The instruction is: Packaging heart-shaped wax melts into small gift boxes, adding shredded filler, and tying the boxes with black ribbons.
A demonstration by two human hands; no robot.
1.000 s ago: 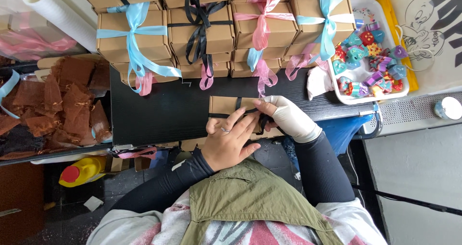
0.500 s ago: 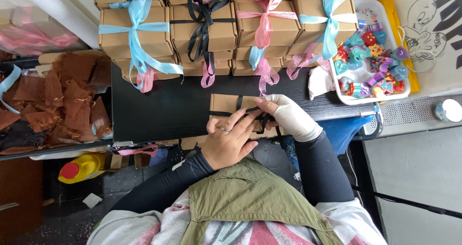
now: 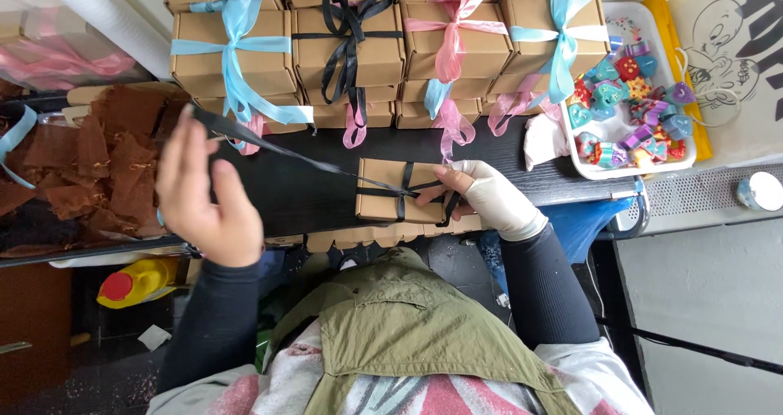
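A small brown cardboard box (image 3: 385, 188) lies on the black table (image 3: 310, 191) in front of me, crossed by a black ribbon (image 3: 285, 153). My left hand (image 3: 204, 195) is raised to the left and pinches the ribbon's long end, which runs taut from the box up to my fingers. My right hand (image 3: 481, 193), in a pale glove, rests at the box's right side and presses the ribbon there with fingers and thumb.
Stacked brown boxes (image 3: 367, 44) tied with blue, black and pink ribbons line the far table edge. A white tray (image 3: 681, 150) of colourful heart-shaped pieces sits at right. Brown organza bags (image 3: 90, 166) pile at left. A yellow bottle (image 3: 139, 284) stands on the floor.
My left hand left the box top and swung out to the left, pulling the black ribbon end taut. The right hand stayed at the box.
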